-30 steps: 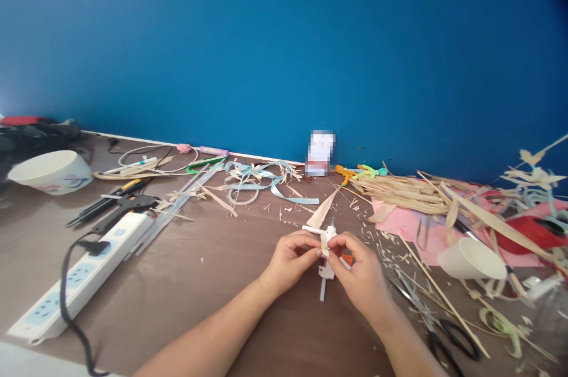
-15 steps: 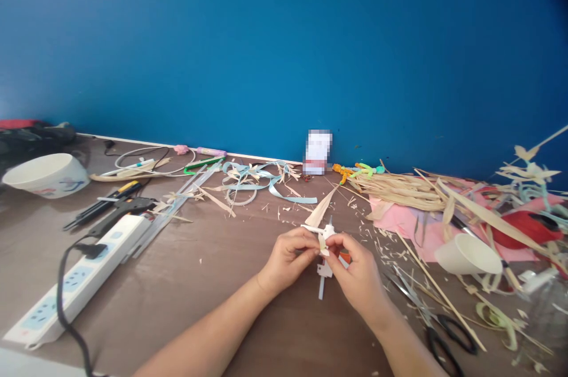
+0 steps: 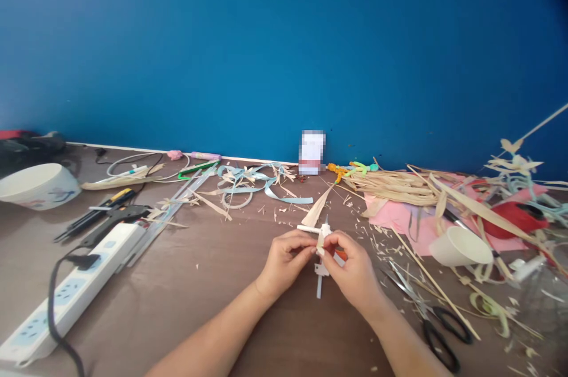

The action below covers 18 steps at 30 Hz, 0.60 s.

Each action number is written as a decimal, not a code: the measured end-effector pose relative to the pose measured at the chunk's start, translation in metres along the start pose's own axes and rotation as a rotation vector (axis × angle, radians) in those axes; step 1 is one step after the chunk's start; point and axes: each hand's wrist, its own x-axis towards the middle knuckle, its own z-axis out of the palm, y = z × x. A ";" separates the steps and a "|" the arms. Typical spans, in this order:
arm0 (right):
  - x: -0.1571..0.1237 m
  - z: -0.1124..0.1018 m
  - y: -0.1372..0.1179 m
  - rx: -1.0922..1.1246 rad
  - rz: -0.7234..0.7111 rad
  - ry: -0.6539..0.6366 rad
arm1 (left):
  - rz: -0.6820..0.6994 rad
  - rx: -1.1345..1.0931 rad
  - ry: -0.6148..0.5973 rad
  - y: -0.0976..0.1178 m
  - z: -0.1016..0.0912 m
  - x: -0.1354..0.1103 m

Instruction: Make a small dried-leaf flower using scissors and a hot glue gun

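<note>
Between my two hands, over the middle of the table, is a small pale piece of dried husk [image 3: 320, 242]. My left hand [image 3: 283, 260] pinches it from the left, thumb against fingertips. From the other side my right hand [image 3: 352, 264] pinches it too, and the fingertips of both hands nearly meet. Just beneath and behind lies a white glue gun [image 3: 321, 270], partly covered by the hands, with a clear glue stick [image 3: 319, 288] poking out toward me. A long husk strip [image 3: 318, 207] rests beyond it.
At left are a power strip [image 3: 73, 294], a black glue gun [image 3: 115, 222] and a white bowl [image 3: 38, 187]. Scissors [image 3: 428, 313], a paper cup [image 3: 459, 250], a husk bundle [image 3: 394, 187] and scraps lie at right. Blue ribbon [image 3: 284, 195] is at the back, before a blue wall.
The view has shifted slightly, so most things sit a little further left. Both hands keep their pinch on the husk piece, which has turned slightly between the fingers.
</note>
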 end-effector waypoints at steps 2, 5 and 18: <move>0.000 0.000 0.001 0.012 0.006 -0.014 | 0.027 0.036 -0.004 -0.001 0.000 -0.001; 0.000 0.001 0.002 0.030 0.001 -0.028 | 0.045 0.063 -0.012 -0.003 0.001 -0.002; 0.001 -0.001 -0.001 0.103 0.011 -0.003 | -0.130 -0.080 -0.022 -0.003 0.002 -0.003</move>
